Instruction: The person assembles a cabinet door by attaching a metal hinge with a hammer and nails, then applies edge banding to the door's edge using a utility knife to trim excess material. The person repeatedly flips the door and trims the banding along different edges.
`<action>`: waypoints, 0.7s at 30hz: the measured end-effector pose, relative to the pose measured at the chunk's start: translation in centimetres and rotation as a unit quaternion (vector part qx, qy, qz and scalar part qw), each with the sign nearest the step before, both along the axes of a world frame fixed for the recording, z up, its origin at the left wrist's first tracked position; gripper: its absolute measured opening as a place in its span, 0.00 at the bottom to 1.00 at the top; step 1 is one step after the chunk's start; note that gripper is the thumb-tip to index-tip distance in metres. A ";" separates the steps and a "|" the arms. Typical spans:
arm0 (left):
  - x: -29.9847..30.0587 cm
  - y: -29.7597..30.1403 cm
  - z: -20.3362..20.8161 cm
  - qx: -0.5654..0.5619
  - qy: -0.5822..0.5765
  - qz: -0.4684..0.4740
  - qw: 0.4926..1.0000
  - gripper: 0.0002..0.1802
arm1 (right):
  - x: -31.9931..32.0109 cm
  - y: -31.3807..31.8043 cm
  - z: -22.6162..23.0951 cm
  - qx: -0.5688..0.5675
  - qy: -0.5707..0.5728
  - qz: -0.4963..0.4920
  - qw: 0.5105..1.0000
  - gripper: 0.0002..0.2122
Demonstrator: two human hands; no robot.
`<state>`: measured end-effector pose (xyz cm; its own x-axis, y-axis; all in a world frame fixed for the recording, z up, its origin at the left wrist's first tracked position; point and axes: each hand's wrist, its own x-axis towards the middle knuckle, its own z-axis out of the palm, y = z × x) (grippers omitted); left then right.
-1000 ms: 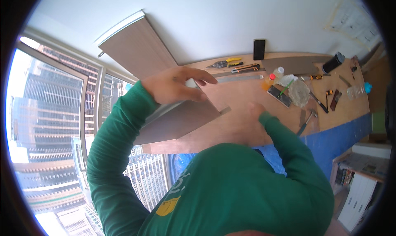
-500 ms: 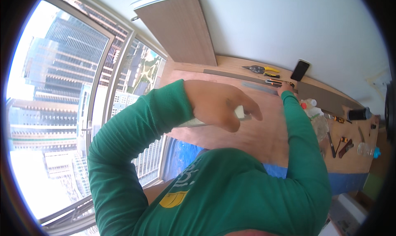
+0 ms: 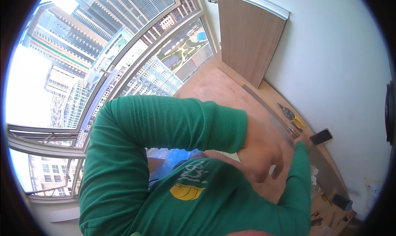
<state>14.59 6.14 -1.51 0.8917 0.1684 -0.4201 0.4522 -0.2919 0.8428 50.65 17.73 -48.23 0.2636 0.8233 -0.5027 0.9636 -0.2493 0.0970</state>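
A pale-edged flat panel (image 3: 233, 156) is held by the left hand (image 3: 260, 158); slim orange-black knives (image 3: 292, 132), apparently unlifted, are reached by the right hand (image 3: 302, 138), grip unclear.

The person's left arm, in a long, ribbed-looking green fabric sleeve (image 3: 165, 121), bends sharply at the elbow (image 3: 108, 114), so that the forearm crosses level in front of the chest. Past the thick, folded green cuff (image 3: 232, 129), the bare left hand (image 3: 261, 157) droops from the wrist, back uppermost, thumb and fingers curled toward each other in a grip. The right arm, in a matching green sleeve (image 3: 300, 168), reaches well forward, far straighter than the left. At its end the bare right hand (image 3: 302, 138) looks small and distant, fingers pointing away; their exact bend is unclear.
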 end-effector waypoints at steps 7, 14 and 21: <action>0.3 0.8 0.6 0.032 0.031 -0.031 0.999 0.32 | 0.2 -0.5 3.5 -0.016 -0.033 0.043 0.998 0.28; 0.6 1.4 1.6 0.053 0.061 -0.061 0.995 0.33 | 3.0 -1.7 0.1 0.059 0.001 0.022 0.998 0.24; 0.4 0.7 0.2 0.077 0.091 -0.034 0.992 0.35 | -4.6 -4.0 8.7 0.087 0.162 0.000 0.983 0.12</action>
